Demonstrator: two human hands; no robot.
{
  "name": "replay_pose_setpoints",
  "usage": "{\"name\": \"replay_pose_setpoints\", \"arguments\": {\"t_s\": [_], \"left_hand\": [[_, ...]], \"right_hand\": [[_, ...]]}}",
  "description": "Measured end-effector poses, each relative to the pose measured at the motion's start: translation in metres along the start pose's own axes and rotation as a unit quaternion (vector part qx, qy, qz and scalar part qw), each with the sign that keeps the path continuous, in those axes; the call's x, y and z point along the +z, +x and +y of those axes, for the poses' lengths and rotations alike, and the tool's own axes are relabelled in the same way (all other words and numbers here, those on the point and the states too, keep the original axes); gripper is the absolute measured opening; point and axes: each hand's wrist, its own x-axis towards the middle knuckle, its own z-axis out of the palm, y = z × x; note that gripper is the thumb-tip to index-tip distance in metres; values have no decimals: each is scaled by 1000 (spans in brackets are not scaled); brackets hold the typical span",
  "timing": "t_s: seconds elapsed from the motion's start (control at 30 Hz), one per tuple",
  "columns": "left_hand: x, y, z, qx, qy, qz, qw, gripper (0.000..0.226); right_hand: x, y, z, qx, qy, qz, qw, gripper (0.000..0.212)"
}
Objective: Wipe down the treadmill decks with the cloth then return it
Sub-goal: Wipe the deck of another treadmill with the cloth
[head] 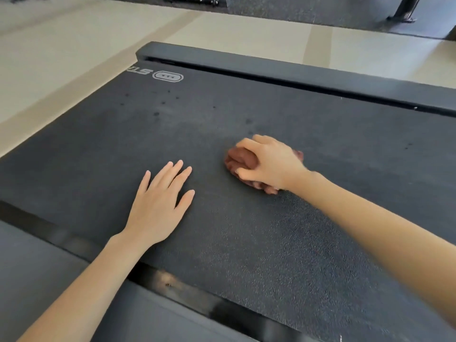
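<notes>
Nearest the camera, a dark side rail (74,267) runs along the edge of a treadmill deck (271,243). Two bare forearms reach over it from the bottom of the view. The left hand (158,201) lies flat on the textured black belt, fingers straight and slightly spread. Its grip is open and holds nothing, and it appears to brace the person.

Just beyond it and to its right, the right hand (266,164) has its grip closed around a bunched reddish-brown cloth (238,160), pressing it against the middle of the belt. Farther on, small dark spots (162,102) dot the belt near a printed logo (167,76). Beyond them lie the far side rail (296,75) and a pale floor (246,33).

The wiping step seems to be in hand. The next move likely calls for sweeping the cloth outward towards those spots while keeping it pressed down.
</notes>
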Motion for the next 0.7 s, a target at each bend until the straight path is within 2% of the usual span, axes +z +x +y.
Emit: {"name": "replay_pose_setpoints", "arguments": {"t_s": [0.17,0.27,0.37,0.5,0.7], "left_hand": [[6,0,0,-6,0,16,1000,56],[6,-2,2,-8,-4,19,1000,54],[4,-2,4,-11,-6,13,1000,54],[4,-2,5,-14,7,14,1000,54],[4,-1,5,-19,9,14,1000,57]], "right_hand": [[-32,-127,45,27,9,39,999,44],[-36,-138,51,29,-5,39,999,47],[-30,-103,42,42,-6,37,998,47],[-5,-27,21,0,-8,49,999,40],[37,82,-31,-25,-17,66,997,48]]}}
